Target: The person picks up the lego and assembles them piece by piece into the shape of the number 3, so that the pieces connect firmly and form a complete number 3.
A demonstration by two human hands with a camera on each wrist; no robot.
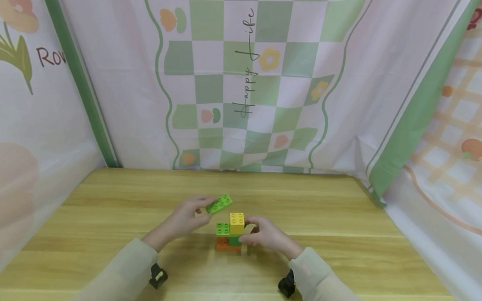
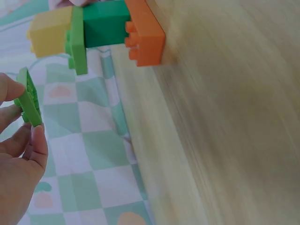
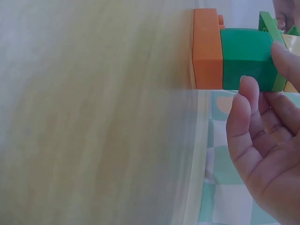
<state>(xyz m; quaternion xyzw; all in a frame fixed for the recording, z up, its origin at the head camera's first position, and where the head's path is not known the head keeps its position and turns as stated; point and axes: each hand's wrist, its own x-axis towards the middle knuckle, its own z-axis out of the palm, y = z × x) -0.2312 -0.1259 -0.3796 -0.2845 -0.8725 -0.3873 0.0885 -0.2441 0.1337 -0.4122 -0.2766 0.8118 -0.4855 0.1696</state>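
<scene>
A small tower of toy building bricks stands on the table. At its base is an orange brick [image 1: 223, 247], with a dark green brick [image 3: 246, 56] on it. Above them lies a light green plate [image 2: 78, 42], topped at its right end by a yellow brick [image 1: 237, 224]. My left hand [image 1: 186, 215] pinches a second light green plate [image 1: 219, 205] between thumb and fingers. It is tilted, above and left of the tower, apart from it. From the right, my right hand [image 1: 267, 237] grips the tower around its upper part, thumb near the light green layer.
The wooden table [image 1: 128, 208] extends around the tower on every side. A checkered curtain [image 1: 260, 114] hangs along the table's back edge, with more fabric at both sides. A small black device [image 1: 158, 275] sits at the left wrist, another [image 1: 287, 284] at the right.
</scene>
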